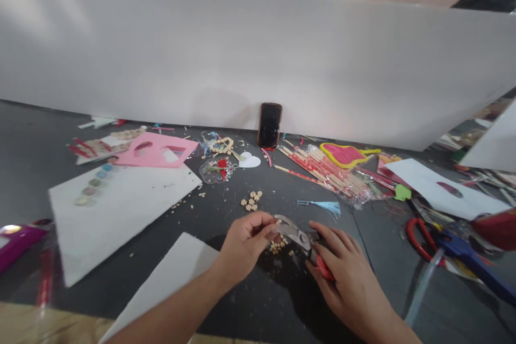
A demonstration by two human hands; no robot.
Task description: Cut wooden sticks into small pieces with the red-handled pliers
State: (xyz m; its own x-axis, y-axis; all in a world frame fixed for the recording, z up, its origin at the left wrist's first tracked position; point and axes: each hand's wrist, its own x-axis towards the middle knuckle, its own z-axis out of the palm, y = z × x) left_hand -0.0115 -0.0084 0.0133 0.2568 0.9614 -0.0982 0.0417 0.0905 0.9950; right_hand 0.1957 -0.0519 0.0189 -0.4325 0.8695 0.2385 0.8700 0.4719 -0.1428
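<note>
My right hand (346,269) is wrapped round red-handled pruning shears (299,236), their metal jaws pointing left, apart at the tip. My left hand (248,239) pinches a small pale wooden piece (278,222) between thumb and fingertips, right at the jaws. Most of that piece is hidden by the fingers. Beneath the jaws lies a little heap of beige bits (278,247) on the dark table (266,301). Just beyond my left hand sits a cluster of small beige flower-shaped pieces (252,201).
A phone (270,124) leans against a tall white board (226,54). Bundled red-patterned sticks (314,167) and a blue tassel (322,205) lie right of centre. White sheets (121,209) and pink paper (155,149) are left. Red-handled scissors (419,236) and a blue glue gun (463,252) lie right.
</note>
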